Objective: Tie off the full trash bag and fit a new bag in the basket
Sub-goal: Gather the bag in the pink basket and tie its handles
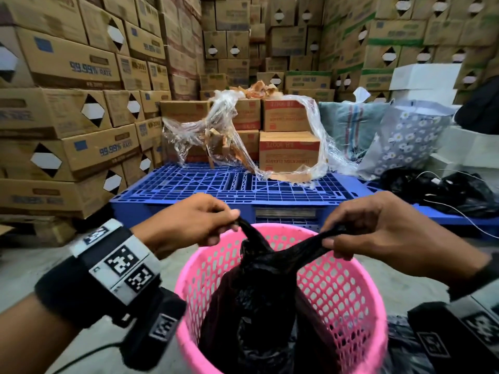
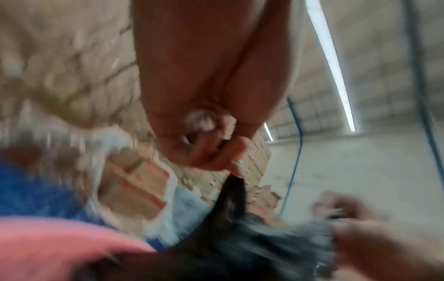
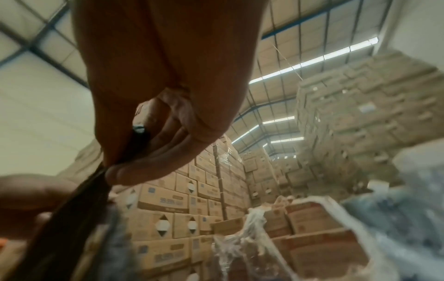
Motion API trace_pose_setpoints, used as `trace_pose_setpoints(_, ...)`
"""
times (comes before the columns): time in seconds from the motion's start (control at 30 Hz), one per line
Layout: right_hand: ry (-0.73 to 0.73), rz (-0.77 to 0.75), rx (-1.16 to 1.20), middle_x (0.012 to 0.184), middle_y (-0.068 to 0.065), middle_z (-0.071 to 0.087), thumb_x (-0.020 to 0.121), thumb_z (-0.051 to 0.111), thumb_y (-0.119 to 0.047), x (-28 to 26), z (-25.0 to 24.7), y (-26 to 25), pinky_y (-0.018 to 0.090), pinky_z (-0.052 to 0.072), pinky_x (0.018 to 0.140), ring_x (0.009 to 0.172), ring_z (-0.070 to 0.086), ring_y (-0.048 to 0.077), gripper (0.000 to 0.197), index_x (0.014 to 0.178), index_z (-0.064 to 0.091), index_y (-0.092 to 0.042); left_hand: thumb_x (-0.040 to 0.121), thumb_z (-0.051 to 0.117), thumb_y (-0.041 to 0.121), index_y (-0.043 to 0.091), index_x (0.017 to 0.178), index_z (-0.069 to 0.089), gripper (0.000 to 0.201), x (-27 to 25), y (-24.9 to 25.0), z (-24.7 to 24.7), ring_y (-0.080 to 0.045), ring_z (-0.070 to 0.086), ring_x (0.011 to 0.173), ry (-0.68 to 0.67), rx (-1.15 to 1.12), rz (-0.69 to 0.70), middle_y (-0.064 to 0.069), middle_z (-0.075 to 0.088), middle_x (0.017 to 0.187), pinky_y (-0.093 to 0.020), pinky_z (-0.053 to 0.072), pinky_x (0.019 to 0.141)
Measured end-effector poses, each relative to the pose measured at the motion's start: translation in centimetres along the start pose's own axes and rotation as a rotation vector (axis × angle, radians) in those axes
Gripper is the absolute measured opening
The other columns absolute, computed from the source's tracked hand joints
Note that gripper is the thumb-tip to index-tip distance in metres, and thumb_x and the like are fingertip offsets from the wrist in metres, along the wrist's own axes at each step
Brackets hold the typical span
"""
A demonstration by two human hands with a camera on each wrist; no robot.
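Tying is the step in hand: at lower centre of the head view the black bag (image 1: 259, 306) is sitting inside the pink basket (image 1: 348, 292), and each hand is pulling one gathered tail of its mouth outward. The left hand (image 1: 189, 220) is pinching its tail between thumb and curled fingers (image 1: 216, 240); the right hand (image 1: 378, 233) is pinching the other, stretched tail the same way. To do this well, I judge both tails should be drawn evenly, crossed low against the bag's neck, then cinched firmly. Pulling too hard is risking a tear in the thin film, and gripping only the tips is risking a slip.
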State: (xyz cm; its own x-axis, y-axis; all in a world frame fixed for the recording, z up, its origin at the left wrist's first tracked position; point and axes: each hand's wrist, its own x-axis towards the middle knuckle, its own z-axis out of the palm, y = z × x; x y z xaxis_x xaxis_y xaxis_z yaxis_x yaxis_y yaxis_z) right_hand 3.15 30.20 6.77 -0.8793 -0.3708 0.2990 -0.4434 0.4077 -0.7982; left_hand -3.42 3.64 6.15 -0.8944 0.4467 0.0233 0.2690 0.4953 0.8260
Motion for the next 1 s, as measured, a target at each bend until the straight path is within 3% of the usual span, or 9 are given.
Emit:
trace_pose_setpoints(0.1, -0.001, -0.019, 0.063, 0.054, 0.012, 0.067, 0.070, 0.070, -0.005, 1.2, 1.1, -0.5, 0.023, 0.053, 0.050, 0.047, 0.062, 0.018, 0.009, 0.076, 0.069, 0.001, 0.094, 0.049, 0.019, 0.007, 0.072, 0.059, 0.027, 0.3, 1.8, 3.1, -0.006, 0.039, 0.040, -0.008, -0.198, 0.072, 0.004, 0.047, 0.052, -0.014, 0.028, 0.039)
trace_pose_setpoints(0.27, 0.163, -0.008, 0.149, 0.063, 0.020, 0.065, 0.078, 0.063, 0.010, 2.5, 1.4, -0.2, 0.024, 0.055, 0.050, 0.050, 0.063, 0.018, 0.004, 0.081, 0.063, 0.010, 0.093, 0.051, 0.025, -0.001, 0.064, 0.055, 0.039, 0.5, 2.8, 6.2, -0.007, 0.038, 0.043, -0.038, -0.169, 0.225, 0.000, 0.047, 0.051, -0.011, 0.028, 0.042)
trace_pose_setpoints(0.43, 0.208, 0.025, 0.181, 0.062, 0.013, 0.067, 0.079, 0.064, 0.006, 2.4, 1.9, 0.6, 0.028, 0.054, 0.055, 0.054, 0.063, 0.018, 0.002, 0.081, 0.064, 0.005, 0.087, 0.062, 0.023, -0.005, 0.077, 0.066, 0.031, 0.5, 1.9, 6.6, -0.011, 0.039, 0.049, 0.003, -0.123, 0.335, -0.009, 0.048, 0.060, -0.023, 0.029, 0.046)
trace_pose_setpoints(0.53, 0.169, 0.042, 0.148, 0.083, 0.015, 0.072, 0.083, 0.063, -0.006, 2.4, 2.1, 0.8, 0.021, 0.052, 0.067, 0.071, 0.065, 0.013, 0.011, 0.092, 0.066, -0.002, 0.088, 0.061, 0.019, -0.002, 0.072, 0.061, 0.026, 0.5, 1.7, 6.2, -0.009, 0.039, 0.050, 0.042, -0.083, 0.364, -0.004, 0.047, 0.059, -0.022, 0.029, 0.047)
trace_pose_setpoints(0.6, -0.020, 0.087, 0.131, 0.103, 0.009, 0.072, 0.087, 0.059, -0.019, 2.3, 2.4, 0.8, 0.019, 0.050, 0.080, 0.090, 0.065, 0.007, 0.020, 0.103, 0.066, -0.010, 0.089, 0.057, 0.018, 0.003, 0.072, 0.060, 0.024, 0.5, 1.6, 5.5, -0.011, 0.039, 0.050, 0.020, -0.106, 0.351, -0.004, 0.045, 0.059, -0.020, 0.029, 0.047)
trace_pose_setpoints(0.7, -0.216, 0.069, -0.093, 0.098, -0.005, 0.072, 0.088, 0.061, -0.022, 2.2, 3.0, 1.2, 0.029, 0.050, 0.085, 0.092, 0.064, 0.006, 0.013, 0.097, 0.068, -0.014, 0.090, 0.055, 0.023, 0.001, 0.073, 0.061, 0.028, 0.4, 1.3, 4.4, -0.016, 0.041, 0.053, -0.012, -0.069, 0.319, -0.009, 0.046, 0.060, -0.023, 0.030, 0.049)
trace_pose_setpoints(0.8, -0.085, 0.002, -0.363, 0.081, -0.006, 0.065, 0.083, 0.066, -0.025, 2.5, 3.5, 2.2, 0.043, 0.048, 0.079, 0.077, 0.057, 0.007, 0.011, 0.078, 0.062, -0.016, 0.089, 0.058, 0.027, -0.004, 0.073, 0.062, 0.035, 0.5, 0.8, 3.8, -0.015, 0.041, 0.051, -0.023, -0.030, 0.185, -0.010, 0.049, 0.060, -0.021, 0.031, 0.049)
trace_pose_setpoints(0.93, 0.064, -0.275, -0.699, 0.132, -0.006, 0.056, 0.077, 0.063, -0.031, 2.4, 4.1, 2.6, 0.033, 0.039, 0.093, 0.121, 0.048, 0.012, 0.009, 0.081, 0.055, -0.033, 0.083, 0.067, 0.028, -0.011, 0.075, 0.060, 0.041, 1.1, -0.1, 3.6, -0.011, 0.036, 0.043, -0.086, -0.109, -0.064, -0.001, 0.045, 0.050, -0.026, 0.024, 0.048)
trace_pose_setpoints(1.0, 0.029, -0.337, -0.734, 0.138, -0.008, 0.053, 0.077, 0.064, -0.026, 2.3, 4.3, 2.6, 0.031, 0.037, 0.095, 0.126, 0.045, 0.010, 0.011, 0.084, 0.057, -0.032, 0.081, 0.069, 0.028, -0.012, 0.077, 0.062, 0.040, 1.1, -0.1, 3.5, -0.011, 0.038, 0.042, -0.115, -0.084, -0.087, -0.002, 0.047, 0.050, -0.025, 0.025, 0.048)
